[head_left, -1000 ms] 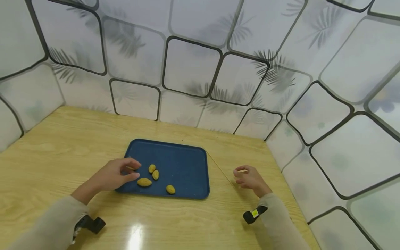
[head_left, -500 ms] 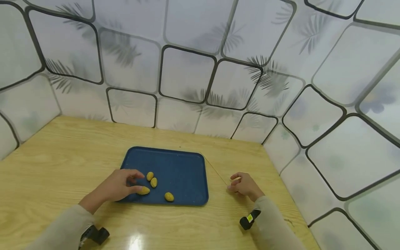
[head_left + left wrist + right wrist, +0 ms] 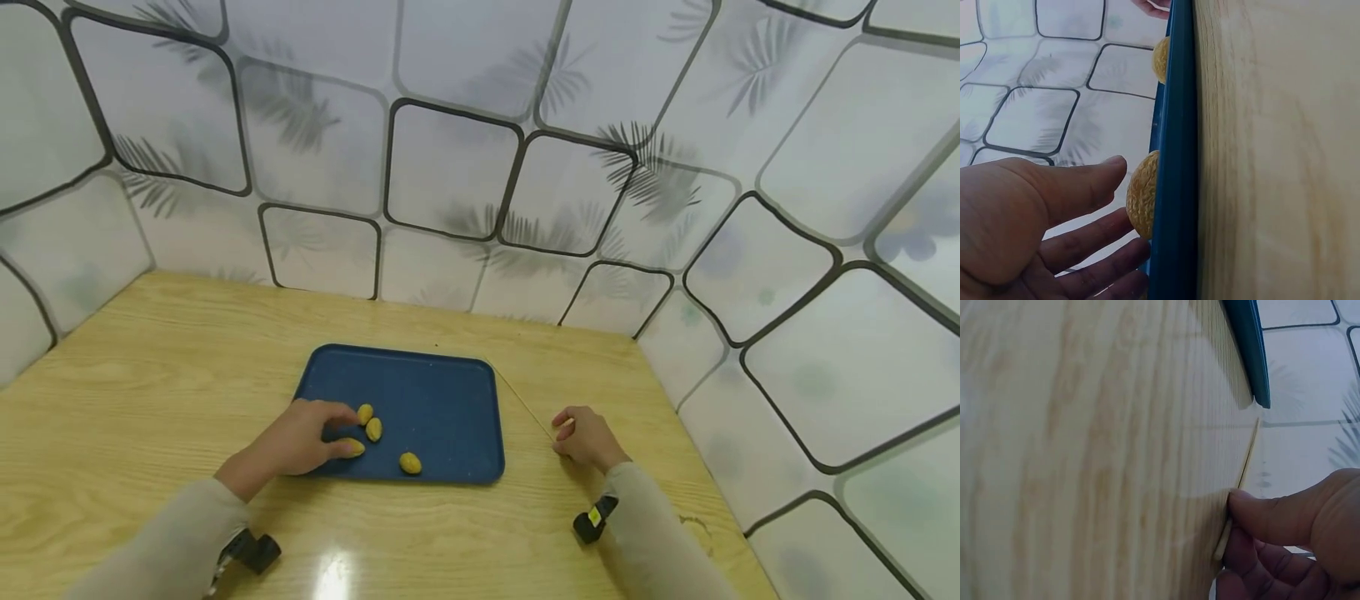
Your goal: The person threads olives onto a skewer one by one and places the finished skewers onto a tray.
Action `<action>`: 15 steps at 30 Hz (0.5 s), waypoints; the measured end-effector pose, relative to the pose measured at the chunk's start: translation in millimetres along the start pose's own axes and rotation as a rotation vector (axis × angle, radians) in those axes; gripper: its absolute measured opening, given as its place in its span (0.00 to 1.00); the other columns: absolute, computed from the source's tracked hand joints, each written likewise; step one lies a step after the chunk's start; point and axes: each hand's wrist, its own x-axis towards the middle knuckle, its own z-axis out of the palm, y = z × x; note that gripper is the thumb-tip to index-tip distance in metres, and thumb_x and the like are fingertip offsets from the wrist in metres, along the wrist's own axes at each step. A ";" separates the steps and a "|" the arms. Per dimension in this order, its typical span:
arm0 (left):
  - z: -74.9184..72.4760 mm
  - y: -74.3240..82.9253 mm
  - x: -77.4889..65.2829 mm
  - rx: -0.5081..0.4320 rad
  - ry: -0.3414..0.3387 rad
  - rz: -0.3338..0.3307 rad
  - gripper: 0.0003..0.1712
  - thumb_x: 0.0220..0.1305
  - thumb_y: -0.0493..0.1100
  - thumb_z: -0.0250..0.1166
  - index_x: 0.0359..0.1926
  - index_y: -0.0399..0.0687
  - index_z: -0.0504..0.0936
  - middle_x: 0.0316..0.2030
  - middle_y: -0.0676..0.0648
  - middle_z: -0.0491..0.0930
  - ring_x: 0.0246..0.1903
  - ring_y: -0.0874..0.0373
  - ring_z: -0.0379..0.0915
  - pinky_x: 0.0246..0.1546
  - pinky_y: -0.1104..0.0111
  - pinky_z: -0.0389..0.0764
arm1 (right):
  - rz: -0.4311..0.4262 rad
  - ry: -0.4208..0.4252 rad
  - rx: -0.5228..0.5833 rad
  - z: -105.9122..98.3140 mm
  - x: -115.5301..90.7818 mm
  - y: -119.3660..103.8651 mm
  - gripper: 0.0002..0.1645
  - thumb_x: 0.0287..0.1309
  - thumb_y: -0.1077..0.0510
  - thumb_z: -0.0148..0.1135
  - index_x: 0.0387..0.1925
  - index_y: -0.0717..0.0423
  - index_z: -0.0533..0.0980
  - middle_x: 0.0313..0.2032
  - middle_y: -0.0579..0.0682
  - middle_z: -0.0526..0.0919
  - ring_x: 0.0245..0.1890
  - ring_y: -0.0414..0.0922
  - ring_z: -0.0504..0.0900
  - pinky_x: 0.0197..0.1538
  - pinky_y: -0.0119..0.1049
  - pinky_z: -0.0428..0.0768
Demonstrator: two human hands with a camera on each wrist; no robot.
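Note:
My left hand reaches over the left side of a blue tray, thumb and fingers spread. Its thumb tip overlaps a long yellow oval piece. In the left wrist view, a wrinkled, nut-like yellow piece lies just beyond the thumb and fingers of that hand. More such pieces lie near the fingertips, and one is farther right. Right of the tray, my right hand pinches the near end of a thin wooden skewer, low at the tabletop.
The tray stands on a light wooden table with its right corner beyond the skewer's far end. A patterned wall closes off the back and right sides. A black wrist camera hangs below my left sleeve.
My left hand has moved right and down onto the long yellow piece. My right hand has come in to the skewer and taken its near end between thumb and fingers.

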 end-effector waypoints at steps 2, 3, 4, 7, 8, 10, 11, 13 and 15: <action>1.7 -0.1 1.9 -0.006 -0.006 -0.011 0.20 0.58 0.45 0.72 0.49 0.40 0.82 0.44 0.45 0.83 0.44 0.46 0.79 0.43 0.54 0.82 | -0.005 0.005 -0.019 -0.8 -1.0 -0.9 0.16 0.49 0.70 0.69 0.41 0.62 0.78 0.27 0.48 0.79 0.26 0.43 0.76 0.27 0.34 0.77; 2.2 0.1 2.6 -0.009 -0.011 -0.016 0.20 0.58 0.44 0.72 0.49 0.40 0.81 0.44 0.45 0.83 0.44 0.47 0.79 0.43 0.54 0.82 | -0.013 0.009 -0.031 -1.3 -1.5 -1.6 0.16 0.49 0.71 0.68 0.42 0.62 0.78 0.27 0.48 0.78 0.26 0.43 0.76 0.27 0.34 0.77; 2.7 0.3 3.3 -0.009 -0.013 -0.021 0.20 0.58 0.44 0.72 0.49 0.41 0.81 0.44 0.45 0.83 0.44 0.47 0.79 0.43 0.54 0.82 | -0.023 0.015 -0.042 -1.7 -1.6 -2.2 0.16 0.48 0.71 0.67 0.42 0.62 0.78 0.26 0.48 0.78 0.26 0.43 0.75 0.28 0.34 0.76; 4.5 1.0 4.3 0.008 -0.009 -0.026 0.18 0.58 0.43 0.72 0.48 0.42 0.81 0.40 0.48 0.83 0.42 0.50 0.80 0.41 0.56 0.82 | -0.059 0.032 -0.077 -1.8 -1.2 -3.2 0.16 0.47 0.71 0.64 0.41 0.62 0.78 0.25 0.48 0.77 0.25 0.43 0.74 0.29 0.35 0.74; 4.9 1.2 4.4 0.021 -0.007 -0.024 0.18 0.58 0.43 0.72 0.48 0.42 0.81 0.39 0.49 0.83 0.41 0.50 0.80 0.41 0.56 0.82 | -0.069 0.039 -0.080 -1.6 -0.8 -3.5 0.16 0.46 0.72 0.63 0.41 0.62 0.78 0.25 0.48 0.77 0.25 0.43 0.73 0.29 0.35 0.74; 6.9 1.6 3.6 0.045 -0.013 -0.027 0.18 0.57 0.43 0.73 0.48 0.44 0.81 0.38 0.51 0.82 0.40 0.52 0.79 0.40 0.57 0.82 | -0.070 0.033 -0.087 -0.2 -0.4 -3.5 0.17 0.46 0.72 0.61 0.41 0.61 0.77 0.24 0.48 0.76 0.24 0.43 0.73 0.28 0.34 0.73; 8.0 1.8 3.1 0.055 -0.020 -0.029 0.18 0.57 0.43 0.73 0.47 0.44 0.81 0.37 0.51 0.82 0.39 0.52 0.79 0.40 0.57 0.82 | -0.067 0.029 -0.091 0.8 -0.3 -3.2 0.17 0.47 0.72 0.61 0.41 0.61 0.77 0.24 0.48 0.76 0.23 0.43 0.72 0.27 0.34 0.72; 9.8 2.4 2.7 0.067 -0.034 -0.027 0.18 0.56 0.43 0.74 0.47 0.45 0.81 0.36 0.52 0.82 0.39 0.51 0.79 0.40 0.56 0.81 | -0.062 0.019 -0.090 1.9 -0.6 -3.1 0.17 0.47 0.73 0.59 0.42 0.61 0.77 0.24 0.48 0.75 0.22 0.43 0.72 0.24 0.33 0.71; 11.1 3.1 2.8 0.071 -0.048 -0.023 0.18 0.55 0.42 0.74 0.46 0.46 0.81 0.36 0.53 0.82 0.39 0.51 0.79 0.40 0.56 0.81 | -0.054 0.008 -0.101 2.9 -0.9 -3.2 0.17 0.48 0.73 0.58 0.42 0.60 0.77 0.24 0.48 0.75 0.21 0.43 0.71 0.23 0.33 0.70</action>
